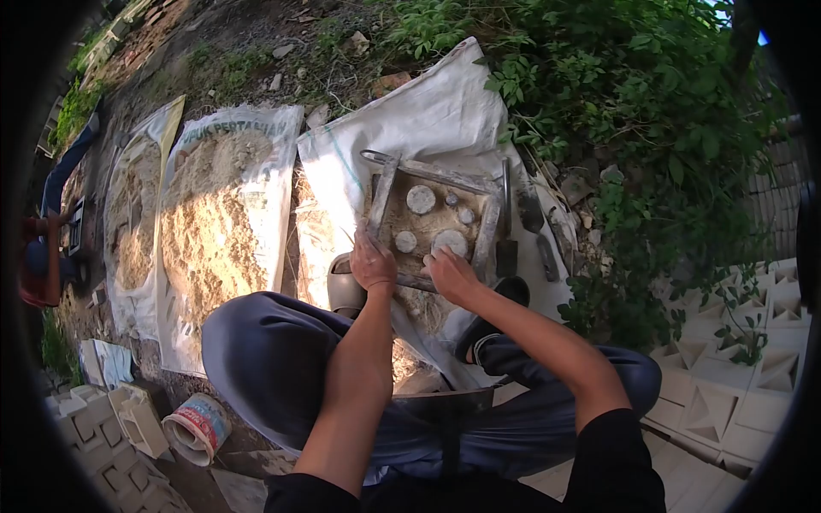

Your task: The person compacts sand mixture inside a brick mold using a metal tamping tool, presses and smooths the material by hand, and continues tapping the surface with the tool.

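Note:
A four-sided mould frame, greyish and caked with dirt, lies on a white sack in front of me. Packed sand fills it, with several round pale discs of different sizes set in it, among them a large disc. My left hand has its fingers closed at the frame's near left corner. Bent and drawn together, the fingers of my right hand are at the edge of the nearest large disc, above the near bar. Whatever they pinch is too small to make out.
Long-handled trowels lie right of the frame. Sand-covered sacks spread to the left. A bucket stands lower left, near patterned blocks. Leafy plants border the right. Another person is at far left.

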Motion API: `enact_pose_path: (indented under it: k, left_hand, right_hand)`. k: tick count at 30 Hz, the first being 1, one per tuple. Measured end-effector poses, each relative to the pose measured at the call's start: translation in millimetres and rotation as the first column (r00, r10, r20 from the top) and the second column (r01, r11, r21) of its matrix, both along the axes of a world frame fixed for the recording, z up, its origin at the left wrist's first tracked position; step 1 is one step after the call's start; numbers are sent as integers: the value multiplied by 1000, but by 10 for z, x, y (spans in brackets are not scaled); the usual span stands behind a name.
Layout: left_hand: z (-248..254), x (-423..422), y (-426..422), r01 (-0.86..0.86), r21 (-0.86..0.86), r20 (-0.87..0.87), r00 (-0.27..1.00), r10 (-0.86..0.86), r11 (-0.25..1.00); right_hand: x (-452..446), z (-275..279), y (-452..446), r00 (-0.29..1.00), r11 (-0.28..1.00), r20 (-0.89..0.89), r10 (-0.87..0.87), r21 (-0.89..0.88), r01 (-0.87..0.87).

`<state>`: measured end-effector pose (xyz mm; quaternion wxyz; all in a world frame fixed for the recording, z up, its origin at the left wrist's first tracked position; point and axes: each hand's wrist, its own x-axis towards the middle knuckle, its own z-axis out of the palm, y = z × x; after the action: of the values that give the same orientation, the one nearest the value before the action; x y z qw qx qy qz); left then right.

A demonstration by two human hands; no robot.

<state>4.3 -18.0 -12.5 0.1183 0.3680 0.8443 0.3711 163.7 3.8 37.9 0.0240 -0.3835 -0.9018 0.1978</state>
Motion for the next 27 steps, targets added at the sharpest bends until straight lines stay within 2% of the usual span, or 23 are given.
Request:
enact_pose_path:
  k: [10, 12, 19, 22, 24, 25, 27]
  left_hand:
    - [-6, -14, -3, 11, 5, -6, 1000, -11, 1000]
    - [-10, -9, 2, 14, 11, 1, 1000, -14, 1000]
    - [-51, 5, 5, -1, 1, -27, 1000, 1, 1000]
    - [-40, 2, 2, -4, -7, -24, 1000, 4, 1000]
    - [-25, 1, 4, 1, -19, -11, 1000, -1, 1000]
    - [-23, 2, 4, 2, -18, -8, 1000, -2, 1000]
    - [-5, -6, -3, 1, -18, -6, 1000, -1, 1000]
  right_hand:
    - [-160, -77, 94, 998, 995, 39, 51, 86, -54]
    - [-158, -86, 121, 989, 996, 131, 72, 48, -78]
    - [-134, -118, 224, 991, 987, 22, 133, 87, -135]
    - [-151, -49, 214, 993, 992, 61, 103, 66, -107]
    - [-165, 17, 194, 995, 997, -94, -15, 78, 22]
    - [-163, 63, 194, 996, 997, -93, -14, 77, 22]
    - [-148, 131, 220, 977, 985, -181, -113, 108, 133]
